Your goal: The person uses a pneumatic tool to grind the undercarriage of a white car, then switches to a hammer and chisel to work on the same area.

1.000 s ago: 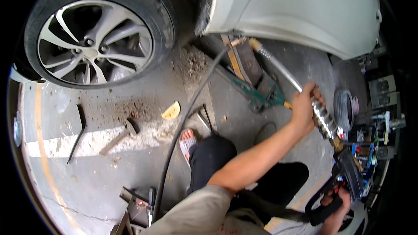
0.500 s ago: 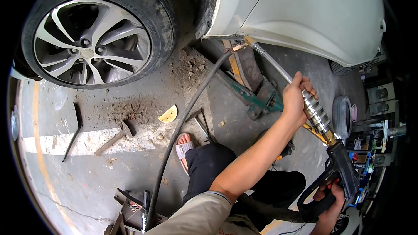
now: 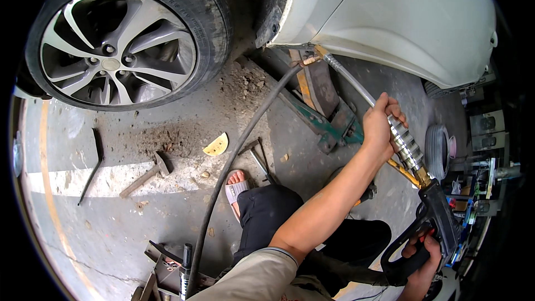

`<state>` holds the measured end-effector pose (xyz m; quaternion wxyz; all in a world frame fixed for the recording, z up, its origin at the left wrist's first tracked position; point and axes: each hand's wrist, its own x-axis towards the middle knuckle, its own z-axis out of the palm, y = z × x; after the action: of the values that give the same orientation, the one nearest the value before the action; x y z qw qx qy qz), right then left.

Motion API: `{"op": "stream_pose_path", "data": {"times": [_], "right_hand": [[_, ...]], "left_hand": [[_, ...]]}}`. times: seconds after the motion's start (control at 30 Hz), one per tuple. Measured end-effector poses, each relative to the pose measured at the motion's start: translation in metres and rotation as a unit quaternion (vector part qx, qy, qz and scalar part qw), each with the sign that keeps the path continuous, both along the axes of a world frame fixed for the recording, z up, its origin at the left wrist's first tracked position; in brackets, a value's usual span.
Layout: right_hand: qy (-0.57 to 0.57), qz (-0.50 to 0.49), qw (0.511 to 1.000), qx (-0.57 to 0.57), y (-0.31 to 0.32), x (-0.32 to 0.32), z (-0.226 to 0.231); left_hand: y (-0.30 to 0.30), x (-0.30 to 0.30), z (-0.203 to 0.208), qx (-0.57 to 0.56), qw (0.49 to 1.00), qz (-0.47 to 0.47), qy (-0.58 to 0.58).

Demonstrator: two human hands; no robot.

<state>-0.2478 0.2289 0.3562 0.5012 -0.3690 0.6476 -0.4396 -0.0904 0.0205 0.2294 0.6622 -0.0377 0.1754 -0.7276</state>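
My right hand is closed round the black pistol grip of a long-barrelled spray gun, at the lower right. Its fingers lie at the red trigger. Further up, my left hand wraps round the gun's ribbed silver barrel. A thin metal tube runs on from there to a brass tip, close under the sill of the white car. A black hose rises from the bottom edge to a brass fitting beside that tip. Whether the hose joins the gun there I cannot tell.
At the upper left stands a wheel. A green floor jack reaches under the car. On the floor lie a hammer, a bent black bar, a yellow half-disc and scattered dirt. A loose tyre is at the right.
The view has shifted slightly, so the car and wheel sit a little differently in it. Both hands keep their hold on the spray gun.
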Motion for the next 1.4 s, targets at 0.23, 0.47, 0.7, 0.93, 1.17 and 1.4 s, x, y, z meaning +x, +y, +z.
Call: {"op": "stream_pose_path", "data": {"times": [0.23,0.47,0.7,0.93,1.17,1.4], "right_hand": [[0.006,-0.006,1.000,0.000,0.001,-0.001,0.000],[-0.005,-0.027,1.000,0.001,0.002,-0.002,-0.001],[0.018,-0.016,1.000,-0.005,0.002,0.006,0.001],[0.029,-0.062,0.997,-0.019,0.013,0.029,-0.001],[0.021,-0.020,0.999,-0.017,0.022,0.041,0.003],[0.054,-0.025,0.998,-0.012,0.023,0.064,0.008]], "left_hand": [[-0.001,-0.002,-0.001,0.001,1.000,0.004,0.008],[-0.001,-0.004,-0.002,-0.002,1.000,0.005,0.007],[-0.001,0.000,0.000,0.004,1.000,-0.001,0.008],[0.003,0.007,-0.003,-0.018,0.999,-0.003,0.030],[0.008,0.014,0.000,-0.028,0.998,-0.013,0.054],[0.014,0.021,0.002,-0.016,0.999,-0.018,0.034]]}}
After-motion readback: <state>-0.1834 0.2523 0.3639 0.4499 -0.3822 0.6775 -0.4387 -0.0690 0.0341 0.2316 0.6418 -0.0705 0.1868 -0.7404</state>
